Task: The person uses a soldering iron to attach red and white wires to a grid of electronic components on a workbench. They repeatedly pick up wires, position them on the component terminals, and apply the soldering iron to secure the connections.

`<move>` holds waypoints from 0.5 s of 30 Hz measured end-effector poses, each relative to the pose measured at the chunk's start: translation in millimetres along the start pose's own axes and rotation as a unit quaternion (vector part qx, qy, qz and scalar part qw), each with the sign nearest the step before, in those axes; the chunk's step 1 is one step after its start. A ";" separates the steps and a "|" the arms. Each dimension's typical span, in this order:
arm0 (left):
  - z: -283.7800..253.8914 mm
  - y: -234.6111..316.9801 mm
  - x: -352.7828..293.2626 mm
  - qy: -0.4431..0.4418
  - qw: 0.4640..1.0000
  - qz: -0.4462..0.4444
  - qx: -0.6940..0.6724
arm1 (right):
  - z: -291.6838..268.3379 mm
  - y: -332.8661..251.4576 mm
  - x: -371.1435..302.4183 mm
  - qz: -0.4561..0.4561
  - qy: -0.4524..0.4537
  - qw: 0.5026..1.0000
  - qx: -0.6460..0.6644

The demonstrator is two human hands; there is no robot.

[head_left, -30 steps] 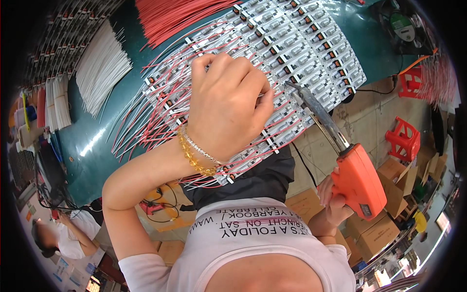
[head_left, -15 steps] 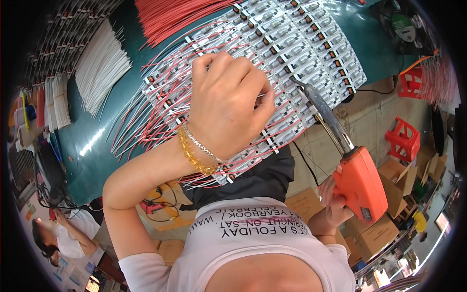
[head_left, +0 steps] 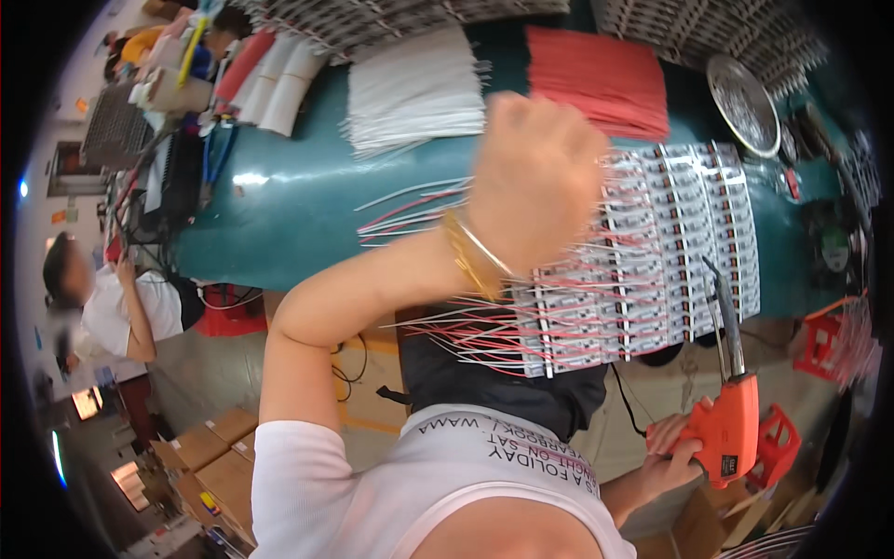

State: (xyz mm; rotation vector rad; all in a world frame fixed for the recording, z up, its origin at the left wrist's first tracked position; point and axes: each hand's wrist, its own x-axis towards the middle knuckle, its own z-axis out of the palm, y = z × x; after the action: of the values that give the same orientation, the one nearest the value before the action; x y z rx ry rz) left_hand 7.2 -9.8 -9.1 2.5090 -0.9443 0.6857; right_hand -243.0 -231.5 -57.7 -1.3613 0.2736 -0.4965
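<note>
My left hand (head_left: 535,177) is over the left part of a panel of small white circuit boards (head_left: 684,214). It is blurred, its fingers curled into a fist; anything inside is hidden. Red and white wires (head_left: 466,340) stick out leftward from the panel, some beneath my forearm. Off the panel's front right, my right hand (head_left: 675,438) is closed round the handle of an orange soldering gun (head_left: 738,424). The gun's dark tip reaches up over the right part of the boards, with a thin metal tube beside it. Whether the tip touches a board, I cannot tell.
On the green table (head_left: 279,214), a stack of white wires (head_left: 419,88) and one of red wires (head_left: 601,84) lie behind the panel. A round metal dish (head_left: 742,107) stands back right. A red stool (head_left: 775,447) is near the gun; another person (head_left: 121,298) sits left.
The view has swung, so the panel and gun appear further right. My left hand has moved up toward the wire stacks at the back. The soldering gun stays in my right hand.
</note>
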 end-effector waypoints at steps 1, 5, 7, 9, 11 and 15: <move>-7.9 -25.5 -3.3 0.006 0.997 -0.030 0.065 | -1.0 1.5 -0.6 -0.006 0.008 1.000 0.016; -17.9 -126.4 -27.2 -0.062 0.973 -0.096 0.203 | -0.4 2.0 3.2 0.016 -0.021 1.000 0.015; -14.0 -141.0 -34.0 -0.110 0.971 -0.102 0.188 | 0.4 2.1 3.8 0.002 -0.041 0.999 0.008; -11.5 -146.2 -35.8 -0.108 0.974 -0.090 0.180 | 3.6 0.1 4.4 -0.005 -0.044 0.999 -0.006; -12.5 -147.0 -35.9 -0.074 0.983 -0.077 0.148 | 6.1 -2.0 3.8 -0.006 -0.032 0.999 -0.028; -20.2 -143.4 -31.6 -0.002 0.992 -0.046 0.116 | 4.6 -4.7 0.1 0.001 -0.002 0.999 -0.043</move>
State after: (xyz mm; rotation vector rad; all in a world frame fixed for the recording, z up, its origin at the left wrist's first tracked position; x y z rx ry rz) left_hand 78.9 117.5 -34.4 2.7359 -0.7823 0.8017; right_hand -241.6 -228.2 -52.3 -1.4452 0.2969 -0.4848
